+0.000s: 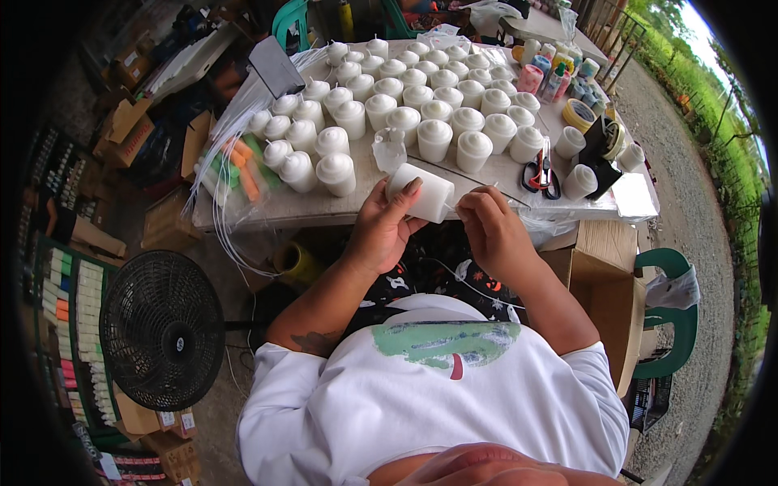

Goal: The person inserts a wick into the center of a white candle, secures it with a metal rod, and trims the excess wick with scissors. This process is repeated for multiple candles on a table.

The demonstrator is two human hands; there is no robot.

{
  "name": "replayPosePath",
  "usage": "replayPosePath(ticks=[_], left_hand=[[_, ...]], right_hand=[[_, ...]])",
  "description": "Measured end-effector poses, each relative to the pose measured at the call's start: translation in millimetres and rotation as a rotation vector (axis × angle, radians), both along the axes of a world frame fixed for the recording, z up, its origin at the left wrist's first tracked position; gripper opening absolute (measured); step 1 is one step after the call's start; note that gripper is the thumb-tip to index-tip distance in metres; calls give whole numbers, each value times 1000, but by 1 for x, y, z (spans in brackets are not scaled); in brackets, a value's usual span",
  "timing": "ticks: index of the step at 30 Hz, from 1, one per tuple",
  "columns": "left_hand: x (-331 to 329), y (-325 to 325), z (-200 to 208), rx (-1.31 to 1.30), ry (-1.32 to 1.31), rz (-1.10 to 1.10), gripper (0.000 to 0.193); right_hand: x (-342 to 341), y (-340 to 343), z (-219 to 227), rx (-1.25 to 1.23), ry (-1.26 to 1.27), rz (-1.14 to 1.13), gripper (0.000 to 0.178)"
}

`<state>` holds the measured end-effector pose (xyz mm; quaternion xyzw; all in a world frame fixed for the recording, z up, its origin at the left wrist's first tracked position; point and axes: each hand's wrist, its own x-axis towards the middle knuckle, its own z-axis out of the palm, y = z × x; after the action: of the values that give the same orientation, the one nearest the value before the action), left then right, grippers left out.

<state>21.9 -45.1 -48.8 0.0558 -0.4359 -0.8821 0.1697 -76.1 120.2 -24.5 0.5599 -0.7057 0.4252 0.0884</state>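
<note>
My left hand (384, 227) is wrapped round a white pillar candle (423, 193), tilted on its side above the table's near edge, thumb on top. At the candle's flat right end, my right hand (489, 222) pinches what looks like a thin white wick; the fingertips mostly hide it. Just beyond the held candle stands a clear plastic cup (390, 150). Rows of white domed candles (433, 141) stand upright across the table (284, 212). Red-and-black scissors (541, 172) lie to the right of my hands.
Long white strands (212, 182) hang over the table's left edge, near orange and green sticks (245, 170) in plastic. Yellow tape rolls (578, 115) and a black holder (601, 154) sit at the right. A black fan (162, 330) stands left, an open cardboard box (604, 283) right.
</note>
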Motion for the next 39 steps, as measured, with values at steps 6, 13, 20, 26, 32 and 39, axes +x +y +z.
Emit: replayPosePath(ticks=[6, 13, 20, 26, 32, 39], left_hand=[[-1, 1, 1, 40, 34, 12, 33], [1, 2, 1, 23, 20, -22, 34], [2, 8, -1, 54, -4, -41, 35], [1, 15, -1, 120, -9, -57, 36], [1, 12, -3, 118, 4, -51, 36], [2, 13, -1, 133, -10, -62, 37]], right_hand=[[4, 1, -3, -3, -162, 0, 19], [3, 2, -4, -66, 26, -65, 19], [-1, -5, -10, -155, 222, -113, 20], [-1, -7, -16, -229, 275, -134, 21], [4, -3, -19, -268, 98, -120, 24], [6, 1, -17, -245, 117, -137, 23]])
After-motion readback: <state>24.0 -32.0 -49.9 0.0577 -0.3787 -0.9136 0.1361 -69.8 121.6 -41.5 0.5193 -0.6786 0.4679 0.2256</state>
